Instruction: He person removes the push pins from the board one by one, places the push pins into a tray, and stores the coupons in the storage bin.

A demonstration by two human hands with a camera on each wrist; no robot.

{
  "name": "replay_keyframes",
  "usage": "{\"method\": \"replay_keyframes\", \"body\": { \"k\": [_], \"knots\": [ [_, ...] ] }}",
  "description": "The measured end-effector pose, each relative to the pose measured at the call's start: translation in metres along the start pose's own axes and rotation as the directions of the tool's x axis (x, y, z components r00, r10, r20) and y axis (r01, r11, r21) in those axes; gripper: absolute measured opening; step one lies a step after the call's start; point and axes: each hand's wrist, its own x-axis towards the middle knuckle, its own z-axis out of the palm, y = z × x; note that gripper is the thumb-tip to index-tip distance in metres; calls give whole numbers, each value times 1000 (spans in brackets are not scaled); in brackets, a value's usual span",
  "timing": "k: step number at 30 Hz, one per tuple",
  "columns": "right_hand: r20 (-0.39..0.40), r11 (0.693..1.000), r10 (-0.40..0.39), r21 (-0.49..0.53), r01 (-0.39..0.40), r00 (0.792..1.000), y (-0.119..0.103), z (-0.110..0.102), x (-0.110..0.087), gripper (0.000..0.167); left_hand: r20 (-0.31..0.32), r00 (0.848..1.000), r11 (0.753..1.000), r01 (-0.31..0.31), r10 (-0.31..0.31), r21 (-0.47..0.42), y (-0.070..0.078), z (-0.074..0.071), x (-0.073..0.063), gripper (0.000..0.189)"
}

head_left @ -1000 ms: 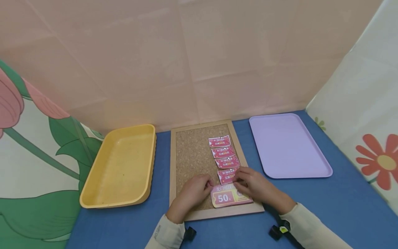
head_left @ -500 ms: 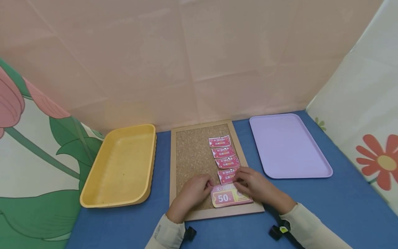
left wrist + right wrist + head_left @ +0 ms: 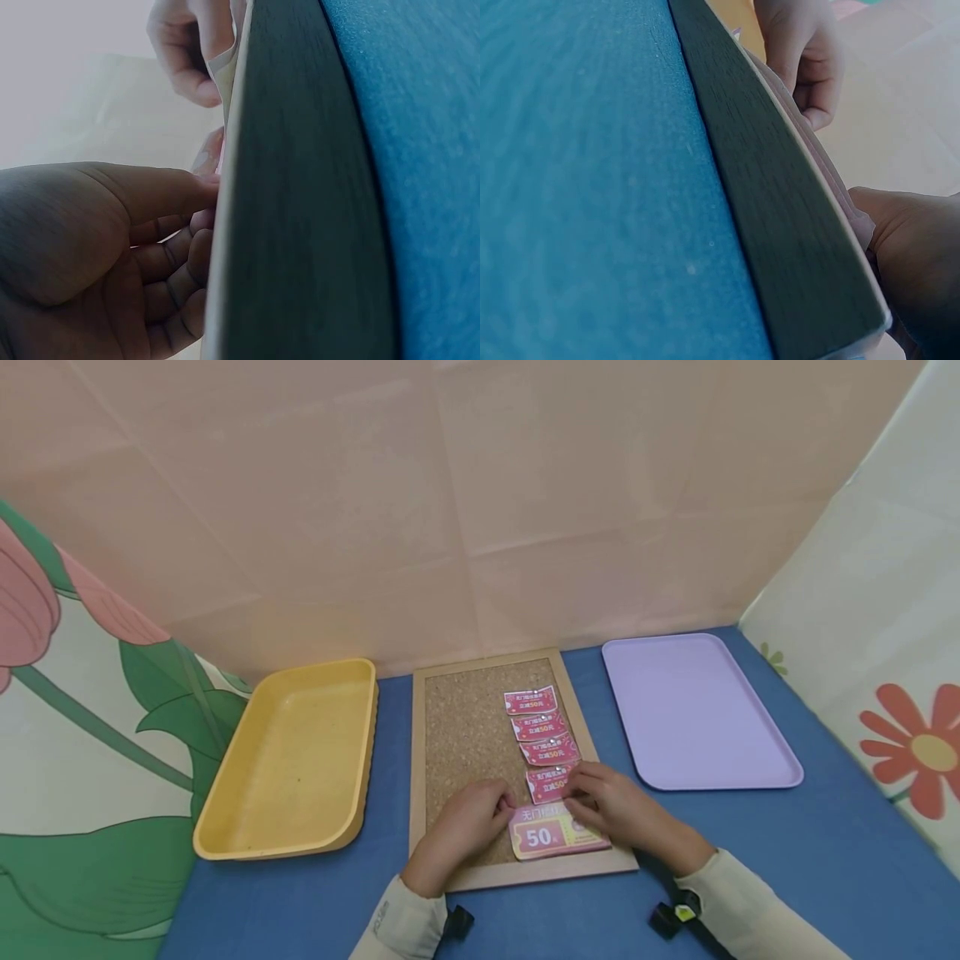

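A pink and yellow coupon (image 3: 542,837) printed with a 50 lies at the near right of a framed cork board (image 3: 465,727). My left hand (image 3: 468,822) pinches its upper left corner between thumb and forefinger. Curled over the upper right part of the same coupon is my right hand (image 3: 618,806), thumb on it and fingertips covering the right end of a red coupon (image 3: 546,785). Several red coupons stand in a column above, with pins at their top edges. From the right wrist, the pink coupon (image 3: 832,165) shows layered edges along the wooden frame (image 3: 780,195).
To the left of the board stands a deep yellow tray (image 3: 367,760) with nothing in it. A flat lilac tray (image 3: 697,718) lies to the right. Blue cloth (image 3: 540,918) covers the table, and printed hangings (image 3: 480,510) rise behind and at both sides.
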Motion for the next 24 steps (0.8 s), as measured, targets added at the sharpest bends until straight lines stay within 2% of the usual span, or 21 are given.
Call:
{"method": "replay_keyframes", "body": {
  "k": [15,24],
  "knots": [
    [49,998,53,32,-55,997,0,-4,0,13,4,1000,1000,7,-7,8,0,-1,0,4],
    [74,999,50,1,-50,996,1,-7,1,10,-2,1000,1000,7,-7,19,0,0,1,5]
  ]
}}
